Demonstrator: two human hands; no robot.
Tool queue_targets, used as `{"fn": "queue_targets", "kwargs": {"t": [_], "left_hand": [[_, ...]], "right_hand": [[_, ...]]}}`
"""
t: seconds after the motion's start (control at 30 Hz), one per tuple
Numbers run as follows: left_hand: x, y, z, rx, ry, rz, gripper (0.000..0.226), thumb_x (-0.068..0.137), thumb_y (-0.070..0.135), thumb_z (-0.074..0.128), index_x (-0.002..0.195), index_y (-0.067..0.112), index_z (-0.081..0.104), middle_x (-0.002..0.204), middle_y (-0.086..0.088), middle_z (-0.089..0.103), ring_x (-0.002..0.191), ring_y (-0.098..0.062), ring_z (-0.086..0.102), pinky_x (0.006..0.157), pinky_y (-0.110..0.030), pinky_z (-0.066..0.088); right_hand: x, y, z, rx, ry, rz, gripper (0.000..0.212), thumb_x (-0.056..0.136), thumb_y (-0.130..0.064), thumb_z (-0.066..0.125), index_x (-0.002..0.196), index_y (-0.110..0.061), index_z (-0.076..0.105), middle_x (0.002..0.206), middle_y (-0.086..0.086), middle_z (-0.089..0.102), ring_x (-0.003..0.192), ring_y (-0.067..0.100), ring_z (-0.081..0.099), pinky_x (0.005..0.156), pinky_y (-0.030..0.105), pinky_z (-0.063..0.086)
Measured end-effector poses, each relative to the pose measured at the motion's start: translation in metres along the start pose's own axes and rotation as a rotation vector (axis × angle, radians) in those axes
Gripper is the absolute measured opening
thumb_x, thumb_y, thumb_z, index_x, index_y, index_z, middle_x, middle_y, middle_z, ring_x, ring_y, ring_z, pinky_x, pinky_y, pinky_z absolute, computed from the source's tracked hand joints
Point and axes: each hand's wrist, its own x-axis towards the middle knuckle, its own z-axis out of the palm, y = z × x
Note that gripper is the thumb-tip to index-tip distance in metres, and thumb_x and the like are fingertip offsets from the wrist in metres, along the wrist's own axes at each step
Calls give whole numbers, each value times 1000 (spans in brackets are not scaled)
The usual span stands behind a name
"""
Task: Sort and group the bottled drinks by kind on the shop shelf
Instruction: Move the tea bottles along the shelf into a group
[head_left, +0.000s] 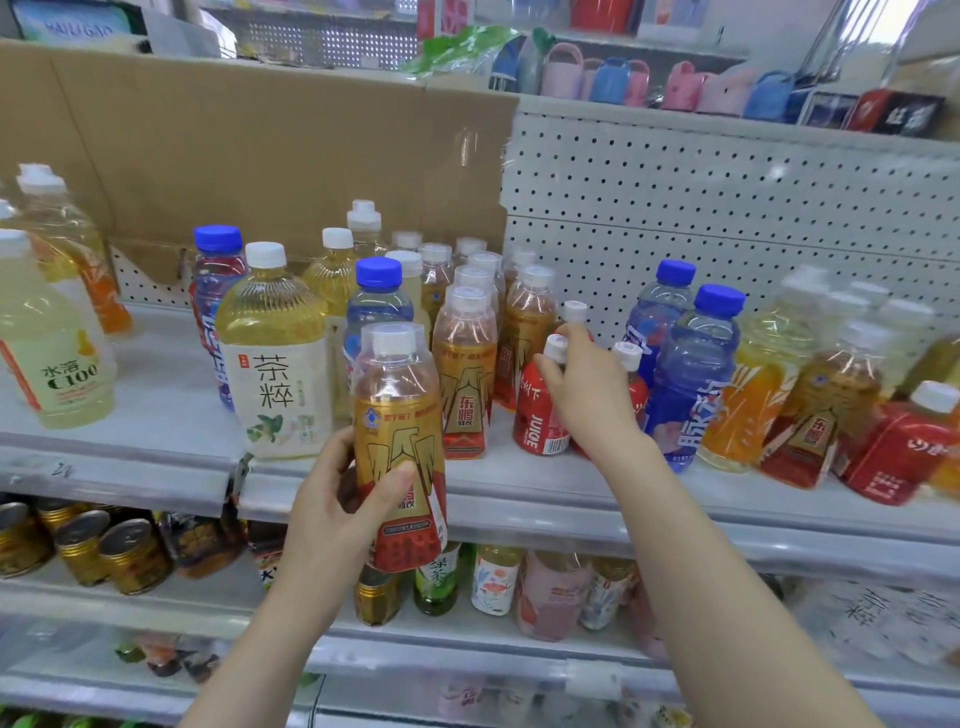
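- Several pale lemon bottles (52, 364) stand together at nine o'clock of the view, on the shelf (571, 499); they look like a finished group, well apart from both hands.
- Two strays come next: a blue-capped bottle (218, 280) with a yellow tea bottle (275, 353) touching it at four o'clock; neither matches its neighbours.
- At six o'clock, the left hand (332, 514) wraps thumb and fingers round the lower label of a gold-label bottle (397, 415); it is upright, off the shelf and in front of its edge, probably waiting for a slot.
- At one o'clock of that bottle stands the gold-label row (465, 374), running back toward the cardboard sheet (260, 145); that is its likely home.
- The right hand (587, 395) curls its fingertips about the cap and neck of a red juice bottle (537, 415), which stands on the shelf just beside the row's front; likely to clear it away; more red bottles are half hidden behind the hand.
- At three o'clock of that hand, blue sports bottles (691, 364) crowd close; a careless lift could knock them.
- Far out at three o'clock, a mixed cluster (810, 415) leans untidily; unsorted yet.
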Motion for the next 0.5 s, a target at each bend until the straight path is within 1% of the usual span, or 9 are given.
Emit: {"fn": "queue_targets", "kwargs": {"t": [0.1,0.17,0.23,0.3,0.33,0.37,0.4,0.47,0.5], "left_hand": [[0,0,8,16,5,5,63,63,60,69,117,29,60,107,12,73,98,-8,70,73,-20,58],[0,1,14,47,5,9,63,64,61,69,119,30,59,108,14,73,99,-6,70,74,-24,59],[1,4,24,69,-9,22,63,65,62,68,119,31,58,108,17,72,99,-2,69,76,-23,57],[3,6,39,74,-37,34,60,69,60,71,120,32,56,108,20,71,100,0,68,78,-20,57],[6,6,49,77,-53,32,58,73,59,73,121,33,55,108,21,71,101,0,68,80,-20,57],[9,7,60,80,-71,28,56,76,59,74,121,34,54,109,21,70,102,0,67,83,-23,57],[14,5,72,92,-84,31,53,77,58,72,121,36,53,110,20,70,104,0,66,86,-25,56],[29,0,97,140,-94,44,49,80,52,71,123,36,52,113,15,68,108,0,63,94,-31,53],[37,-3,110,155,-94,44,50,84,46,72,128,32,51,118,14,66,111,-2,61,98,-35,52]], "right_hand": [[-15,2,-6,120,7,-32,33,102,-32,58,130,-18,49,104,-1,64,88,14,57,69,29,45],[-30,7,-12,152,55,-43,30,102,-35,58,128,-22,50,100,-9,59,86,10,55,65,26,40],[-46,16,-24,206,146,-30,27,102,-35,58,125,-23,52,96,-11,58,81,8,54,67,25,38],[-59,29,-41,273,258,-12,22,102,-31,58,121,-21,54,86,-15,58,72,-1,53,62,11,36],[-64,36,-51,295,310,2,20,102,-29,58,120,-21,55,83,-17,57,72,-5,53,61,8,36],[-68,43,-61,315,348,13,17,102,-27,57,118,-21,55,83,-18,58,73,-6,53,60,8,36],[-71,50,-70,328,369,20,15,103,-27,56,116,-22,54,85,-16,59,74,-3,54,61,11,35],[-74,64,-86,320,394,22,14,103,-27,55,115,-20,54,88,-8,62,75,11,57,66,28,37],[-75,71,-93,311,400,26,17,103,-27,55,117,-18,56,90,-5,63,79,16,57,70,31,36]]}}
